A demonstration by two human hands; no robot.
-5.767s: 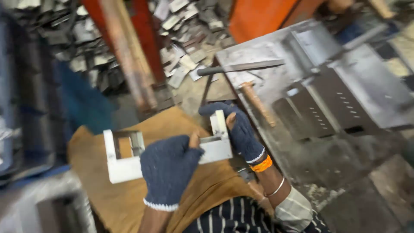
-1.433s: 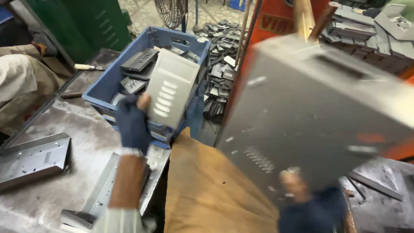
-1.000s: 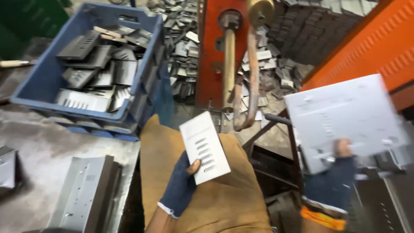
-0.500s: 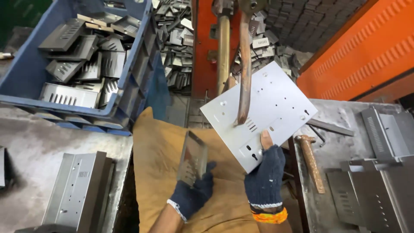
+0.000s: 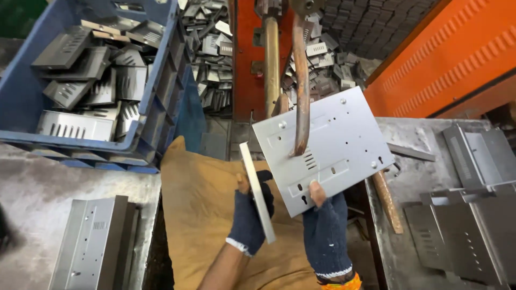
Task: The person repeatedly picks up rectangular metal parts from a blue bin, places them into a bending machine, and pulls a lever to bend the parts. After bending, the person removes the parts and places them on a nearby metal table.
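Orange machinery behind — the right hand (image 5: 326, 236) grips a drilled panel (image 5: 328, 145) by its lower edge. Beside it, the left hand (image 5: 250, 215) clamps a narrow plate (image 5: 257, 198) edge-on — copper arm (image 5: 301, 91) crosses the panel.

A blue plastic crate (image 5: 161, 107) of louvred grey metal parts fills the upper left of the frame, resting on a scuffed grey worktop (image 5: 43, 182). At top centre stands an orange machine column (image 5: 247, 64) with loose metal parts heaped on the floor (image 5: 322, 59) behind it. An orange ribbed panel (image 5: 457, 59) crosses the upper right, above another grey worktop (image 5: 419, 188)
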